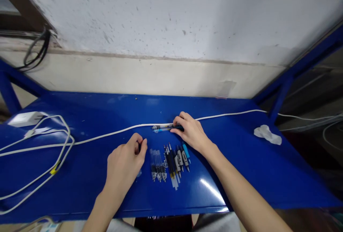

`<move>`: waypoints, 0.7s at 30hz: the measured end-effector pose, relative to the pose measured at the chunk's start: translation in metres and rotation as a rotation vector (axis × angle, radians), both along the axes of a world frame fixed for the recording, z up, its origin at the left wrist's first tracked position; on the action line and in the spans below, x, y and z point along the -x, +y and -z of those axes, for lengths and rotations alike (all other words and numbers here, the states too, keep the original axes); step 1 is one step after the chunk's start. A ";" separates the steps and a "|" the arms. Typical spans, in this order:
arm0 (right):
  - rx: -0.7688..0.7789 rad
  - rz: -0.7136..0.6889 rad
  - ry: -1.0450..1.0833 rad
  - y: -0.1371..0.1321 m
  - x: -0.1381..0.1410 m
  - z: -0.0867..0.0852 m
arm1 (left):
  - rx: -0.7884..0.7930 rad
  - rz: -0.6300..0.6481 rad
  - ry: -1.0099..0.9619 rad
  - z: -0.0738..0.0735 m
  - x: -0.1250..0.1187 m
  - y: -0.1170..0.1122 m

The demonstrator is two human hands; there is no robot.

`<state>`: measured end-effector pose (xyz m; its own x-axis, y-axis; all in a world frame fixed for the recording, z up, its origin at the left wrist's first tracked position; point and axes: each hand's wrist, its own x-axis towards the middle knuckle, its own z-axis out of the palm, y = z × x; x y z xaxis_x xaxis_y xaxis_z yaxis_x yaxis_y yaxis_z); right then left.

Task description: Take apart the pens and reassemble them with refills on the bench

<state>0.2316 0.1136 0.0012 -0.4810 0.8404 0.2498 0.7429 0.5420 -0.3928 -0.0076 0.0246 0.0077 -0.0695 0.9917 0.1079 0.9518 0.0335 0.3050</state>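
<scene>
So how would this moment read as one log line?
left hand: curled, near clear barrels; right hand: at pens; blue table: refills, grey pen parts

blue table (227, 153), white cable (227, 114), black refills (170, 161)

The blue table (241, 164) holds pen parts (158, 166), white cable (107, 137), an adapter (25, 119) and probably tissue (268, 134).

Left hand (124, 160): fingers curled, thumb tip close to the index fingertip; left forearm (103, 203) bare, behind the hand. Right hand (192, 130): farther forward than the left, thumb and fingers bent toward each other; right forearm (238, 183) bare, slanting back and outward.
</scene>
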 end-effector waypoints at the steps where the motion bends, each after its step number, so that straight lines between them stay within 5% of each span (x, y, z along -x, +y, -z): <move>1: 0.004 -0.003 0.007 0.000 0.000 0.000 | -0.005 0.015 0.005 -0.005 0.000 0.005; 6: 0.039 -0.006 0.036 0.000 0.001 -0.001 | -0.203 0.002 -0.040 -0.026 -0.007 0.056; 11: 0.047 -0.018 0.035 0.001 -0.001 -0.002 | -0.332 0.258 -0.221 -0.011 -0.029 0.101; 16: 0.024 -0.023 0.055 -0.003 0.002 -0.004 | -0.411 0.563 -0.309 0.006 -0.034 0.097; 21: -0.028 0.031 0.195 -0.007 0.005 -0.013 | -0.449 0.554 -0.386 0.000 -0.033 0.091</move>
<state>0.2261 0.1065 0.0145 -0.3950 0.8455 0.3593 0.6712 0.5326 -0.5156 0.0258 0.1156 0.0078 0.3052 0.7609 0.5726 0.6191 -0.6155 0.4878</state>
